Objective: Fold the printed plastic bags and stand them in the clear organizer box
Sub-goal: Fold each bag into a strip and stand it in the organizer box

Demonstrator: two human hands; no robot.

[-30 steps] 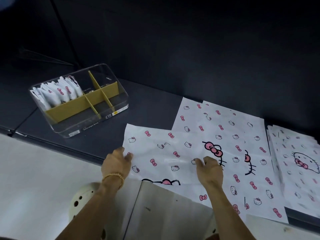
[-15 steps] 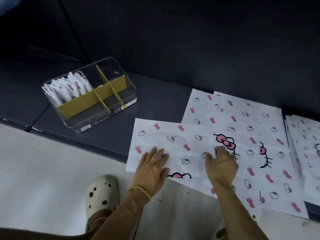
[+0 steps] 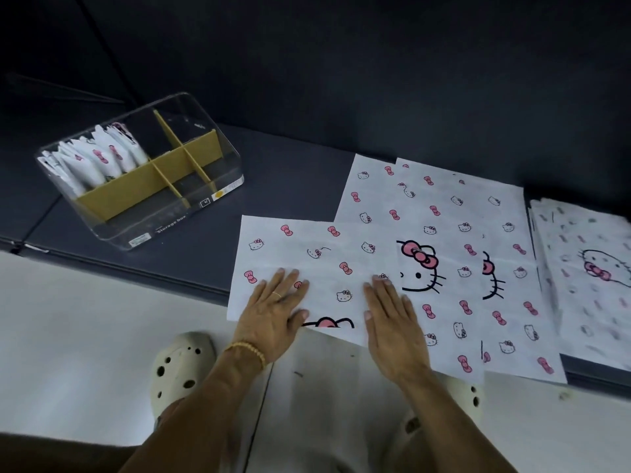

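A printed bag (image 3: 317, 264) is laid flat at the front edge of the dark tabletop (image 3: 283, 172), its near edge hanging slightly past that edge. It is pressed down by both hands: the left hand (image 3: 273, 312) is spread flat on its left half, and the right hand (image 3: 392, 322) is laid flat on its right half, fingers straight and nothing gripped by either. A beaded bracelet (image 3: 247, 349) is worn on the left wrist and a ring on one left finger.

Further flat bags (image 3: 454, 213) are overlapped under and to the right of the pressed bag, and a blurred stack (image 3: 587, 268) is seen at the right edge of the tabletop.

The clear box (image 3: 143, 172) is set toward the left end of the tabletop, well apart from the hands. It is divided by tan card partitions (image 3: 150, 175). Folded bags (image 3: 99, 158) are stood upright in its back-left compartment.

Pale clogs (image 3: 177, 367) are seen on the floor below.
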